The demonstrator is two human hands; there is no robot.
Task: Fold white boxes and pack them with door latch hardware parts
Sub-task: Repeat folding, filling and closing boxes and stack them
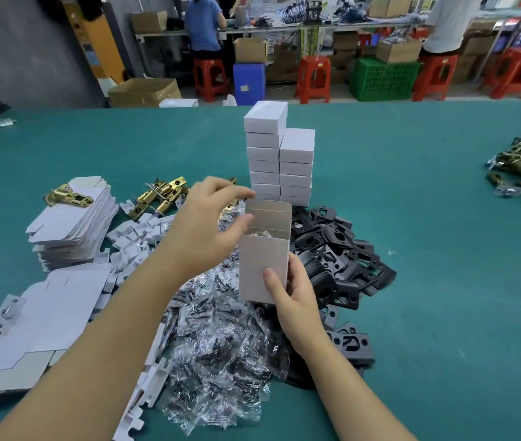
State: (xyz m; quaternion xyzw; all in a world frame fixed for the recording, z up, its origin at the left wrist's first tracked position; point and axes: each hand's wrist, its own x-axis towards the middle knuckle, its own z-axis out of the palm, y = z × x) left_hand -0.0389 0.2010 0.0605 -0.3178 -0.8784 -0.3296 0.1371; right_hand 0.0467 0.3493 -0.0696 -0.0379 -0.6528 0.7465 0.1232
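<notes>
Right hand [294, 291] grips an upright open white box [264, 253]; left hand [211, 218] fingers loosely curled at its flaps. Black plates [342, 249] right, bagged screws [221, 329] below, closed boxes [280, 160] behind; bare green table [443, 249] farther right.

The teal felt-covered tabletop [427, 249] carries stacked closed white cardboard boxes [280, 160], flat white box blanks [71, 224], brass latch bolts [157, 195], black metal strike plates [342, 259] and clear plastic screw packets [221, 345].

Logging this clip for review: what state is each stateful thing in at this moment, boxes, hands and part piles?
Held box: upright, top flaps open, something inside.
Right hand: grips the box's lower part.
Left hand: at the open top, fingers curled, blurred.
Finished boxes: closed, in two stacks.
Flat box blanks: unfolded, stacked.
Screw bags: sealed, loosely heaped.
Black plates: loose pile.
Brass latches: lying loose.
</notes>
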